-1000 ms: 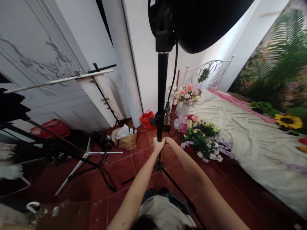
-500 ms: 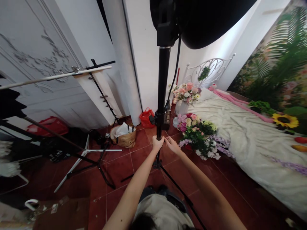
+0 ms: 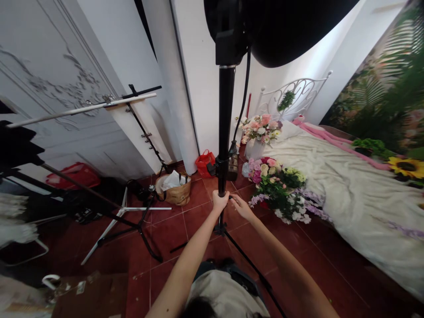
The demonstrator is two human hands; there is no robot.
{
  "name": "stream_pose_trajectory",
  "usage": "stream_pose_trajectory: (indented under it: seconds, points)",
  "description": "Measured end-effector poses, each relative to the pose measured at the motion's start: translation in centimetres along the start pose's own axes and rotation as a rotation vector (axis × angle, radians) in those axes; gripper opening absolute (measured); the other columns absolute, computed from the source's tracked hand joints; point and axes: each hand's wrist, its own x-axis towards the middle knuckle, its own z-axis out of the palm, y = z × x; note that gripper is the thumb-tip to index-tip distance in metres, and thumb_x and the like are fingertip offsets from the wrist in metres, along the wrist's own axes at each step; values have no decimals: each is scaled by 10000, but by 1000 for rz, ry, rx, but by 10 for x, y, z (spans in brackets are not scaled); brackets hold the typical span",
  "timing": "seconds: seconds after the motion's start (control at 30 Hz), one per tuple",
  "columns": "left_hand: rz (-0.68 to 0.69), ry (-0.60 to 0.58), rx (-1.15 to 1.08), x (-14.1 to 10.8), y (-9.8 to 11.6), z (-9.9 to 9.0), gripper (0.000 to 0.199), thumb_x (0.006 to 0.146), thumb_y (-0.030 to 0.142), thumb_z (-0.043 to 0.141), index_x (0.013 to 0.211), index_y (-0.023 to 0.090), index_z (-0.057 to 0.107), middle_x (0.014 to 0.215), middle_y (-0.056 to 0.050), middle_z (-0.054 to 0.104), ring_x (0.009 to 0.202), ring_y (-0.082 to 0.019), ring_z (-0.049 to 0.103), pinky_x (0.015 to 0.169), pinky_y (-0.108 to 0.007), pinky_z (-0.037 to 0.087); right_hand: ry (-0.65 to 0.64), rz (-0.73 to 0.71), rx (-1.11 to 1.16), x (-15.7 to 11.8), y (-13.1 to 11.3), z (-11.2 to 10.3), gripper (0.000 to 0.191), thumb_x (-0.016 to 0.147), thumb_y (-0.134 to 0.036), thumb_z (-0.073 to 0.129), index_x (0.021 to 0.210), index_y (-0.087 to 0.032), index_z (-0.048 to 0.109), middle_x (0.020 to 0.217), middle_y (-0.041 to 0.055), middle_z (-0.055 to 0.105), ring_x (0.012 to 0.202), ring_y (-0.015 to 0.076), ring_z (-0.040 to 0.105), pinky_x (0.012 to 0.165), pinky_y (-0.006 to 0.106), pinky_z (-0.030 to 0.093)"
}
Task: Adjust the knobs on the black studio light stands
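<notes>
A black light stand (image 3: 226, 110) rises upright before me, carrying a large dark lamp head (image 3: 278, 31) that the top of the view cuts off. Low on its pole, my left hand (image 3: 220, 201) is wrapped around the tube. Just to the right, my right hand (image 3: 241, 206) has its fingers pinched on a small dark knob (image 3: 231, 198) at the side of the pole. Above both hands sits a clamp collar (image 3: 221, 167) on the pole. A black cable (image 3: 244, 97) runs down from the lamp beside it. The stand's legs (image 3: 251, 265) spread near my feet.
To the right, a bed (image 3: 357, 207) with a cream cover borders several bunches of artificial flowers (image 3: 278, 185). A woven basket (image 3: 177, 190) and a red bag (image 3: 205, 163) stand on the tiles ahead. Other stands (image 3: 132, 223) spread their legs at left.
The view has turned slightly left, so the surroundings shift to the right. My left hand stays on the pole and my right hand stays at the knob.
</notes>
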Motion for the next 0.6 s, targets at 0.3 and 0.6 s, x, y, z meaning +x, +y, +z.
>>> stream_pose_trajectory:
  seconds: [0.3, 0.6]
  points:
    - [4, -5, 15, 1, -3, 0, 262, 618, 239, 610, 456, 170, 416, 450, 42, 407, 427, -63, 378, 436, -192, 281, 112, 23, 87, 8, 3, 14, 357, 840, -513, 438, 935, -181, 527, 839, 34, 588, 751, 156, 566, 613, 262, 486]
    - [16, -24, 4, 0, -1, -3, 271, 606, 228, 634, 452, 165, 421, 463, 39, 419, 444, -62, 376, 444, -191, 290, 291, 239, 101, 18, -30, 31, 423, 834, -539, 498, 657, -156, 491, 627, -21, 499, 553, 98, 480, 526, 231, 428]
